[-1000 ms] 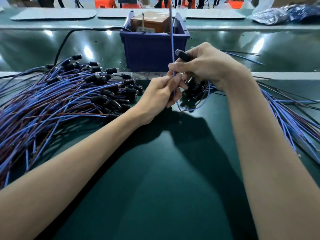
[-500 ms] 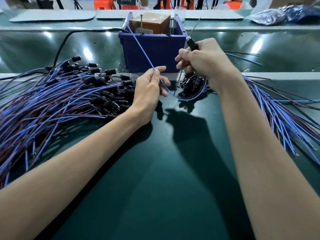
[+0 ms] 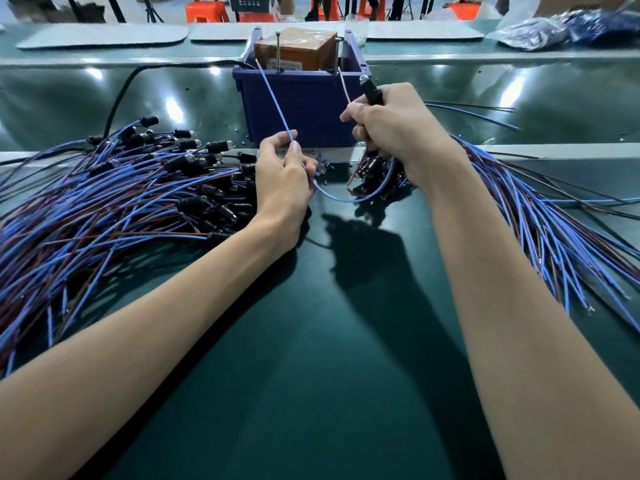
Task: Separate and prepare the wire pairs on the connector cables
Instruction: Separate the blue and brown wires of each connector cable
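Observation:
My right hand (image 3: pixel 394 128) grips a black connector (image 3: pixel 371 91) that points up and away, with a bunch of more connectors (image 3: pixel 375 176) hanging below its fingers. From that hand a blue wire (image 3: pixel 275 105) loops down and left, then rises toward the bin. My left hand (image 3: pixel 285 178) pinches this blue wire between thumb and fingers. A thin brown wire (image 3: pixel 344 88) stands apart from the blue one, beside my right hand.
A big pile of blue and brown cables with black connectors (image 3: pixel 131 199) lies at the left. Another spread of cables (image 3: pixel 554 230) fans out at the right. A blue bin (image 3: pixel 301 102) holding a brown box stands just behind my hands. Green mat (image 3: pixel 311 341) lies in front.
The blue wire has swung from upright to the left, away from the brown wire. My left hand moved left and down with it; my right hand lifted the connector slightly.

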